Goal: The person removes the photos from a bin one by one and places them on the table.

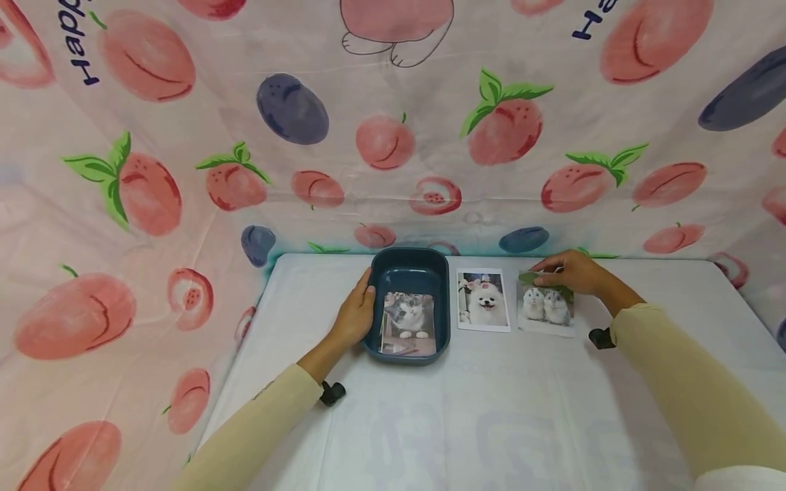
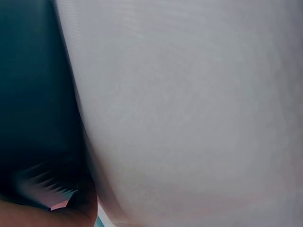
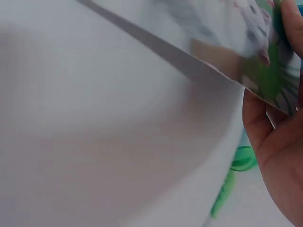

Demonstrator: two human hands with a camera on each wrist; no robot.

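Note:
My left hand (image 1: 355, 314) grips the left side of a dark teal rectangular tray (image 1: 409, 278), with the thumb up at its rim. Inside the tray, toward the near end, lie photo cards with a grey-and-white cat photo (image 1: 409, 326) on top. On the right, my right hand (image 1: 574, 271) pinches the far edge of a photo card of two hamsters (image 1: 545, 308). In the right wrist view that card (image 3: 220, 52) is tilted, its near edge raised over the white surface and casting a shadow. Between tray and hamster card lies a white-bordered photo of a white dog (image 1: 485, 302).
A white cloth (image 1: 491, 409) covers the table. Behind it and to the left hangs a pink fabric (image 1: 331, 225) printed with fruit. Dark wrist cameras (image 1: 332, 393) sit at both cuffs.

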